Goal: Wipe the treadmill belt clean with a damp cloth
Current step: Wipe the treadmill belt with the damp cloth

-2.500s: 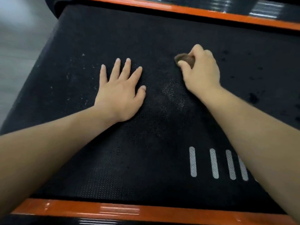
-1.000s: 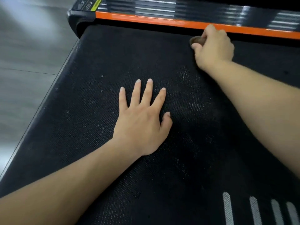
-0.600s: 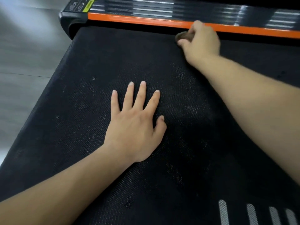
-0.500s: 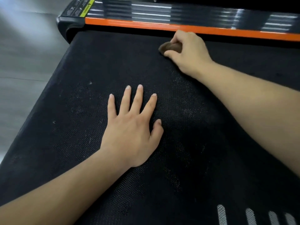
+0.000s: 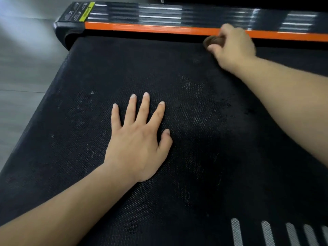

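The black textured treadmill belt [image 5: 204, 157] fills most of the head view, with pale dusty specks near its middle. My left hand [image 5: 138, 139] lies flat on the belt, palm down, fingers spread, holding nothing. My right hand [image 5: 232, 48] is at the belt's far edge, closed around a small bunched brown cloth [image 5: 212, 41] that sticks out to the left of the fingers. The cloth presses on the belt right beside the orange strip. Most of the cloth is hidden inside the fist.
An orange strip [image 5: 142, 27] and a glossy black side rail [image 5: 159, 13] with a yellow-green label run along the far edge. Grey floor [image 5: 23, 68] lies to the left. White dashes [image 5: 268, 233] mark the belt at the lower right.
My right hand with the cloth has slid to the right and up against the orange strip since half a second ago. My left hand stays flat in the same spot on the belt.
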Demonstrator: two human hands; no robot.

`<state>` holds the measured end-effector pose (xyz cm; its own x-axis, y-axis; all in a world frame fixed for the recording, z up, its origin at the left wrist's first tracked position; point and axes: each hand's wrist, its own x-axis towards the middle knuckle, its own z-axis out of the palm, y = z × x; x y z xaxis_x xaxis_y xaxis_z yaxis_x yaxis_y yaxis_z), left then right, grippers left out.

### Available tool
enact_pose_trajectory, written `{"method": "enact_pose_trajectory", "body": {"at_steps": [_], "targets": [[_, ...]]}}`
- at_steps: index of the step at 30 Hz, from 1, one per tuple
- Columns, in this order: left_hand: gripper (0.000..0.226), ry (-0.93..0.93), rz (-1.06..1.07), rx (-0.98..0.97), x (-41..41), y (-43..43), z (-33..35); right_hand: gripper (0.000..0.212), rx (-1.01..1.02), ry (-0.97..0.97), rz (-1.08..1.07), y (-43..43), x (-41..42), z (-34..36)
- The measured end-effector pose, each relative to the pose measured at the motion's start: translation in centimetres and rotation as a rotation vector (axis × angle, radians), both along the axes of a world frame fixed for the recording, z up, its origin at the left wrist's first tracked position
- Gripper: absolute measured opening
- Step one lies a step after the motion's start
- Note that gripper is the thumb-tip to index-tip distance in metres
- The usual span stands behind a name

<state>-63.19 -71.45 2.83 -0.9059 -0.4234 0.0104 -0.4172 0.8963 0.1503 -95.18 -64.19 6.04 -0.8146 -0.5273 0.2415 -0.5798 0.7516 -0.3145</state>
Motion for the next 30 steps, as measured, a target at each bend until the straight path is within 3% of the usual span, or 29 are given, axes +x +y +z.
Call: {"method": "enact_pose_trajectory", "body": {"at_steps": [2, 6, 11, 17, 23, 27, 30], "targets": [[0.07, -0.002, 0.002, -0.001, 0.1, 0.0, 0.0, 0.033, -0.024, 0.011, -0.083, 0.4, -0.3, -0.3], [0.07, -0.006, 0.002, 0.009, 0.0, -0.1, 0.0, 0.032, -0.057, -0.02, 0.204, 1.7, 2.9, -1.7], [0.07, 0.001, 0.007, 0.011, 0.0, 0.0, -0.1, 0.033, 0.006, 0.067, -0.159, 2.3, 0.0, -0.5], [0.071, -0.009, 0.014, 0.006, 0.0, -0.1, 0.0, 0.026, -0.036, -0.029, 0.225, 5.7, 4.7, -1.0], [0.072, -0.007, 0.017, -0.002, -0.1, 0.1, 0.1, 0.026, -0.064, 0.03, -0.023, 4.7, 3.7, -0.9], [0.073, -0.012, 0.021, 0.007, -0.1, 0.0, 0.2, 0.025, 0.001, 0.066, 0.361, 7.2, 11.4, -1.7], [0.073, 0.001, 0.023, 0.011, -0.1, 0.1, 0.1, 0.032, 0.147, 0.258, 0.321, 9.1, 9.5, -1.0]]}}
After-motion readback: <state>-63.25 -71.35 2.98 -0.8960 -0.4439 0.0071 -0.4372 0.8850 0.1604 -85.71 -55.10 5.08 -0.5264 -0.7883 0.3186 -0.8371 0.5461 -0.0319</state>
